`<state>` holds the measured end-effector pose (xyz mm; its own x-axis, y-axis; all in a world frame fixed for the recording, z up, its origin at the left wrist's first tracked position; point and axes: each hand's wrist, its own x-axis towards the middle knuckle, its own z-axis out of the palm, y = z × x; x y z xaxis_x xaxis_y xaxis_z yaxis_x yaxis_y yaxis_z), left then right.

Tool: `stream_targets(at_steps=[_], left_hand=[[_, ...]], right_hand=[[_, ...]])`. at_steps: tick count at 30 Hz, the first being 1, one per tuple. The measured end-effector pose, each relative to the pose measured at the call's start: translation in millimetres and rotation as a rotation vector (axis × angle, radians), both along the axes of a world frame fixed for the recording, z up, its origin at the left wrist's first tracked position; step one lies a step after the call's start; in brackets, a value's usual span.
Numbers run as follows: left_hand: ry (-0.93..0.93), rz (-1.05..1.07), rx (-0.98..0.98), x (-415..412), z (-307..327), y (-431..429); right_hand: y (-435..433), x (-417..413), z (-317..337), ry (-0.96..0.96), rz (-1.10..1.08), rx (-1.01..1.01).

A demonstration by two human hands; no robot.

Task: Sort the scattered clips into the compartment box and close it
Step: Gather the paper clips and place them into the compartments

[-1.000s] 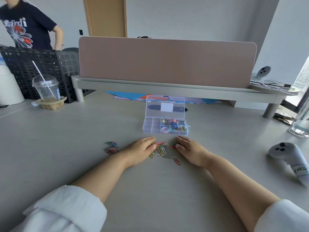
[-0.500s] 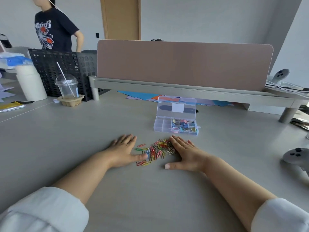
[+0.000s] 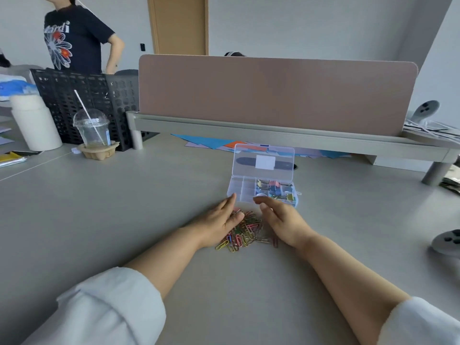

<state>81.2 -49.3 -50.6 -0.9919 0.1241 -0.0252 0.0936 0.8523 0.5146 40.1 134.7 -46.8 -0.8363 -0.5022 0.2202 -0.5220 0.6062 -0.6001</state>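
Note:
A heap of coloured paper clips (image 3: 245, 230) lies on the grey table between my two hands. My left hand (image 3: 220, 222) stands on its edge at the heap's left side, fingers straight and together, touching the clips. My right hand (image 3: 281, 219) curves around the heap's right side, fingers bent, holding nothing. Just beyond them stands the clear compartment box (image 3: 239, 189) with its lid (image 3: 263, 160) raised. Its right compartments hold coloured binder clips (image 3: 276, 189); the left ones look empty.
A plastic cup with a straw (image 3: 93, 130) sits in a cardboard holder at the left, beside a white bottle (image 3: 34, 123) and black crates (image 3: 87, 95). A pink divider (image 3: 273, 93) on a shelf crosses the back. A white controller (image 3: 448, 241) lies at the right. A person (image 3: 77, 38) stands back left.
Both hands swept the spread clips inward into one tight heap, then turned from flat on the table onto their edges, closer to the box.

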Motion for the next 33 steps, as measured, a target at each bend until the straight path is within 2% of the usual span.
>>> stream_targets(at_steps=[2, 3, 5, 8, 12, 15, 19, 22, 28, 33], left_hand=[[0.106, 0.062, 0.201, -8, 3, 4], [0.149, 0.089, 0.232, -13, 4, 3], [0.167, 0.092, 0.144, -27, 4, -3], [0.138, 0.057, -0.102, -43, 0, -17], [0.216, 0.005, -0.231, -42, 3, -23], [0.273, 0.007, -0.304, -36, 7, -32], [0.305, 0.026, -0.238, -26, 6, -53], [0.345, 0.03, -0.201, -18, 4, -61], [0.398, 0.068, -0.115, -14, 0, -61], [0.422, 0.079, -0.036, -14, 0, -60]], right_hand=[[13, -5, 1, 0.031, 0.0, 0.094], [17, -5, 2, 0.036, 0.02, 0.157], [16, -2, 2, 0.018, 0.096, 0.259], [0, 9, -1, 0.016, 0.193, 0.402], [-24, 13, -3, 0.039, 0.169, 0.513], [-33, 10, -3, 0.12, 0.156, 0.484], [-32, 8, -4, 0.23, 0.152, 0.359], [-29, 5, -3, 0.237, 0.149, 0.281], [-38, 2, -1, 0.191, 0.171, 0.279], [-42, -5, 4, 0.1, 0.147, 0.186]])
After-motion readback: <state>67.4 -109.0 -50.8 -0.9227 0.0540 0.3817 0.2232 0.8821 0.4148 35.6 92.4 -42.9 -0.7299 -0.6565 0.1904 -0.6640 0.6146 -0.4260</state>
